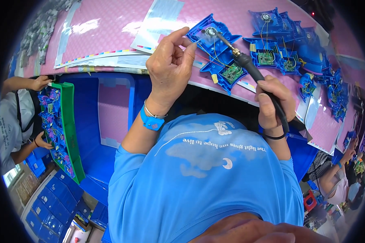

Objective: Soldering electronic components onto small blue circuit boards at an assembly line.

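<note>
My right hand (276, 104) is wrapped around the black handle of a soldering iron (253, 69), its cord running down past my wrist. The iron slants up and to the left, and its tip is at the rim of a round metal speaker (210, 32); whether it touches, I can't quite tell. The speaker sits in a blue plastic housing half (228, 37) at the near part of the bench (109, 20), in front of me. Just below lies a second housing half (227, 86) carrying a green circuit board (232, 73), and thin wires run between the two halves.

My left hand (171, 65) is at the left edge of the upper half, fingers curled, thumb and forefinger a narrow gap apart; I can't tell whether something thin is pinched there. I have a blue wristband (151, 120) on that wrist and a black band (275, 137) on the other.

To the right, more blue housings (286, 24) lie close together, with another circuit board (265, 58) wired up among them. The bench has a pink covering, with white sheets (158, 20) laid over parts of it. On my left, beside a deep blue bin (85, 125), a co-worker's hands (39, 83) are at a green tray (71, 133) full of blue parts with wires.
</note>
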Demonstrator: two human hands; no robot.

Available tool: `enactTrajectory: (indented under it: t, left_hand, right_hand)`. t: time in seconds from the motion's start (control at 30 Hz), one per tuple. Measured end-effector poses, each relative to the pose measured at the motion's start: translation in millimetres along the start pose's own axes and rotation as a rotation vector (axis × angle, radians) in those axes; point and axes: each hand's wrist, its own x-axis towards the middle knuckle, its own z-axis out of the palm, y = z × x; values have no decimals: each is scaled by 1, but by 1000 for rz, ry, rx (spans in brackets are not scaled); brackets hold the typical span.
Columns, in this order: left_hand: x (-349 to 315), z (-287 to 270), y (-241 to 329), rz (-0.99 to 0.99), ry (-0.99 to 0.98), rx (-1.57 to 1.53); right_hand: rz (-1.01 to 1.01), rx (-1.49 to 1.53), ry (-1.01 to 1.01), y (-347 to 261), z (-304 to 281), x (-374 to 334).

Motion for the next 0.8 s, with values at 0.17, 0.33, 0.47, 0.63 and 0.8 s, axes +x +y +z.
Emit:
enactTrajectory:
  t: [0.17,0.33,0.47,0.63,0.8]
  left_hand:
    - [-1,-10,3,-17,-8,39]
    - [-1,-11,1,6,-2,96]
    - [-3,-12,1,-1,-10,136]
    - [-2,-10,-2,29,5,138]
    - [0,-8,0,46,19,128]
  right_hand:
    - [93,99,14,-2,-6,4]
    - [102,23,-56,3,-2,10]
    - [108,1,-60,4,3,13]
    - [131,2,-64,5,5,13]
    - [175,-20,-74,5,6,13]
